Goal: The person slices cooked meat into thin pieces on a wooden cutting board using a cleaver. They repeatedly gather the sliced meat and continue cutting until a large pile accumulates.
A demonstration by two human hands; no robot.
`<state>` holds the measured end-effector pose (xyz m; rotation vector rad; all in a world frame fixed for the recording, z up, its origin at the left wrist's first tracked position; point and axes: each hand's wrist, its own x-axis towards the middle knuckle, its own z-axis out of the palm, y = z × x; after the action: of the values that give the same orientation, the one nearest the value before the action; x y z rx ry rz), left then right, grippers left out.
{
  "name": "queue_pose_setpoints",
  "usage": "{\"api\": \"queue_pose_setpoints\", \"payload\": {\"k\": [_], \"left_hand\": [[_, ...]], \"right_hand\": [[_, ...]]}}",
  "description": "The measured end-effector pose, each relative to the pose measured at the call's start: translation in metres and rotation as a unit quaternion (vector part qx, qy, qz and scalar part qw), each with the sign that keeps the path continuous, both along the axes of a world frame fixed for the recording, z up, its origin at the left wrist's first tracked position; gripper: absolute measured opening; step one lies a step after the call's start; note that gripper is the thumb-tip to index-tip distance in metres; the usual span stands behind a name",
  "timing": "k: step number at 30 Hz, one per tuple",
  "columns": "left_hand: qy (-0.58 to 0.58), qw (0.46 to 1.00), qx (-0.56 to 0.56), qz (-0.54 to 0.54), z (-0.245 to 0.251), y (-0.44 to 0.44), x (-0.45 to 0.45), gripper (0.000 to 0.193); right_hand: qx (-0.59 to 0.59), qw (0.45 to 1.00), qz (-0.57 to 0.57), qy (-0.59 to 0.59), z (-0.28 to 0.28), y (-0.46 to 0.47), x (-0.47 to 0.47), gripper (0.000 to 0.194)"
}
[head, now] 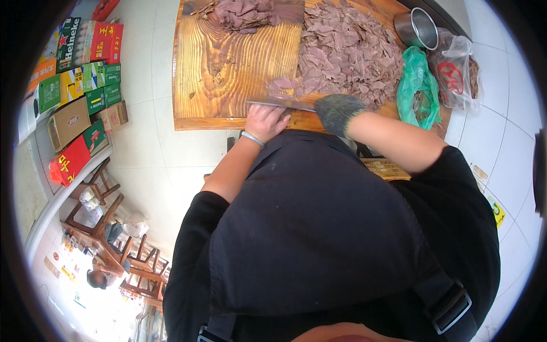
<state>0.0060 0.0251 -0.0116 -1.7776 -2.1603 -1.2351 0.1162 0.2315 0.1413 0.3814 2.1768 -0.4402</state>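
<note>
My right hand (339, 114), in a dark grey knit glove, grips a knife whose blade (280, 103) points left across the front of a wooden cutting board (213, 72). My bare left hand (266, 122) presses down at the board's front edge, its fingers curled close to the blade. A small dark piece of meat (285, 114) shows partly beneath those fingers; the rest is hidden. Just beyond the blade lie several thin meat slices (283, 83). A broad heap of sliced brown-pink meat (346, 51) covers the right side. Larger pieces of meat (245, 15) sit at the board's far end.
At the right stand a metal pot (421, 30), a green plastic bag (412, 85) and a clear plastic bag (448, 70). Stacked cartons (79, 89) line the left. Wooden stools (145, 269) and a seated person (107, 273) appear lower left.
</note>
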Motion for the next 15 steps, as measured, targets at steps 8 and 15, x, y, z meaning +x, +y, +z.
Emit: {"api": "queue_pose_setpoints", "payload": {"k": [8, 15], "left_hand": [[-0.005, 0.999, 0.035, -0.009, -0.002, 0.004, -0.003, 0.036], [0.003, 1.0, 0.001, 0.005, -0.003, 0.0, 0.0, 0.032]], "right_hand": [[-0.037, 0.995, -0.002, 0.094, 0.004, -0.001, -0.034, 0.025], [-0.022, 1.0, 0.007, 0.007, 0.023, 0.007, 0.005, 0.024]]}}
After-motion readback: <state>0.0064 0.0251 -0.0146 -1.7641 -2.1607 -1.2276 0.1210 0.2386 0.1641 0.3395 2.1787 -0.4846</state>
